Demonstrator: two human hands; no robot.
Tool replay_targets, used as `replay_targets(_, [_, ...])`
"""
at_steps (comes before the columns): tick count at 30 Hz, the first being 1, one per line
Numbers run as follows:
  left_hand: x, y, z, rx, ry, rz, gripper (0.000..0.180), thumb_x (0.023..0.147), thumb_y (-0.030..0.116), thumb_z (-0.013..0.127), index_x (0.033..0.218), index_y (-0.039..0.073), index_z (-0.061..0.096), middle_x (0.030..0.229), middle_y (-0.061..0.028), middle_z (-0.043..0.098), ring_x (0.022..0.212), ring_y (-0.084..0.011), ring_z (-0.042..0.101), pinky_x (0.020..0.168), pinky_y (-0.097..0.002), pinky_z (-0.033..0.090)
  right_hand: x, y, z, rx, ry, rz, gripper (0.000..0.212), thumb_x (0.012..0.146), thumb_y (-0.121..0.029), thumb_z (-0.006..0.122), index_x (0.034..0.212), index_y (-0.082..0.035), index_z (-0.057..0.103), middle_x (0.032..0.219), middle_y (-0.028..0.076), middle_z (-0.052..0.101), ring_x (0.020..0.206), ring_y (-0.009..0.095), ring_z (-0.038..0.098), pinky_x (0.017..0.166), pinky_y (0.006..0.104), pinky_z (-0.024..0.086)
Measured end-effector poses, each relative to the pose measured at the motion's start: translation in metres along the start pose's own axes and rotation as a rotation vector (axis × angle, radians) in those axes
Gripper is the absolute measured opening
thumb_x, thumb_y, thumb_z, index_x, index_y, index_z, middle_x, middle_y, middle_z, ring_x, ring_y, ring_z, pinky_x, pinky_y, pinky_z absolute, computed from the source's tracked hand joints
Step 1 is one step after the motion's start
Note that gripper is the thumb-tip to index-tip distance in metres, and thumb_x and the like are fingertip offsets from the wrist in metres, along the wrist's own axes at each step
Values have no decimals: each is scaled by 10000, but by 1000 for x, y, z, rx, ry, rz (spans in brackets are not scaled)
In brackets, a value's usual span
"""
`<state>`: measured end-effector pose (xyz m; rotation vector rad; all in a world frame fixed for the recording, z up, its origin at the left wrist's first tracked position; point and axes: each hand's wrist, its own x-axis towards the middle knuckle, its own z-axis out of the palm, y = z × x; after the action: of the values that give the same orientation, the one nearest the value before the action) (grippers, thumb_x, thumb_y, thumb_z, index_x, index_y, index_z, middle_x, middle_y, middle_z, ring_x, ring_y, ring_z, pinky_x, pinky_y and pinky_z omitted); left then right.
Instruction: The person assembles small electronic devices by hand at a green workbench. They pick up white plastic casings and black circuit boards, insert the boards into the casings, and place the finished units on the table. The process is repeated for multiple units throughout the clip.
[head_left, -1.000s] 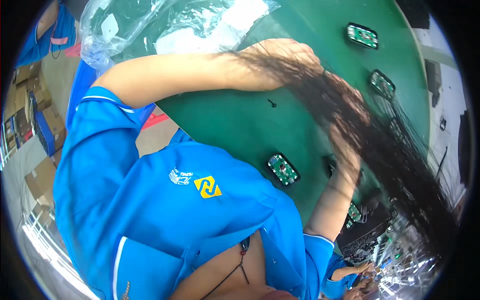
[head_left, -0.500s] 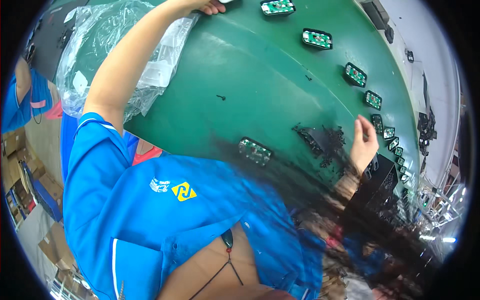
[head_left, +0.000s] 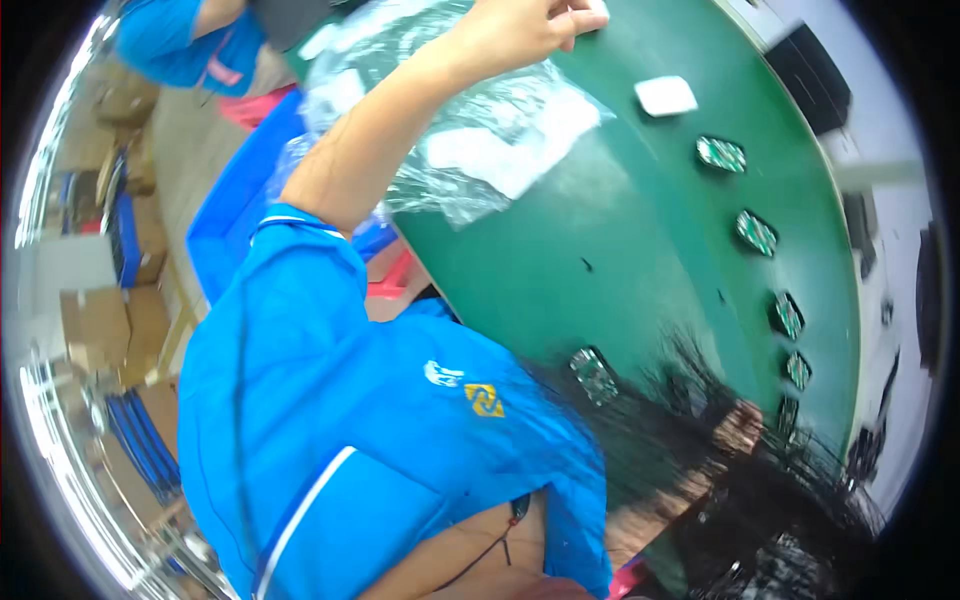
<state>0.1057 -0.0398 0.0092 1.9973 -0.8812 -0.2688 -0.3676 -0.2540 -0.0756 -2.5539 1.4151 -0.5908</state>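
My left hand [head_left: 565, 28] is at the top edge above the green table [head_left: 500, 290], fingers curled in, with no object visible in them. A white rectangular cover [head_left: 665, 96] lies on the table to its right. Beyond it runs a curved row of black cases with green circuit boards; the nearest is this board case [head_left: 722, 153]. My right hand [head_left: 740, 428], at the lower right, is mostly covered by dark hair and blurred, so its fingers cannot be made out. Another board case [head_left: 594, 375] lies close to my body, partly behind the hair.
Clear plastic bags [head_left: 480, 150] lie under and beside my left forearm. A blue bin [head_left: 240, 220] stands left of the table edge. Another person's blue sleeve [head_left: 165, 38] shows at the upper left. A small black piece [head_left: 587, 265] lies mid-table. Dark hair [head_left: 650, 430] blocks the lower right.
The view has swung, shifting the table and boards right and down. My left hand has come away from the white cover, which now lies apart from it. Hair now hides more of my right hand.
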Motion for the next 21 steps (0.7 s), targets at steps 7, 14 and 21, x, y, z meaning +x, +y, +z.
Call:
replay_targets(7, [-83,-65,-57,667,-36,-3,147,825,146,595,906,27,625,874,-148,639,826,-340,590,751,-413,467,2,2,-6,331,70,153,171,911,-109,559,1012,23,599,903,76,617,797,147,581,709,255,486])
replay_targets(14, [-135,-73,-9,654,-189,94,321,785,141,652,1069,38,544,981,-135,581,1002,-319,530,826,-411,445,-2,-46,-6,547,28,186,169,922,-112,548,1043,3,575,907,65,609,793,113,562,659,210,445])
replay_targets(21, [-135,-70,-14,528,-297,-196,431,772,270,701,1084,66,485,945,-156,591,913,-357,560,782,-422,446,-10,-58,3,755,-78,198,211,920,-106,554,1093,7,596,887,42,600,768,88,544,641,204,437])
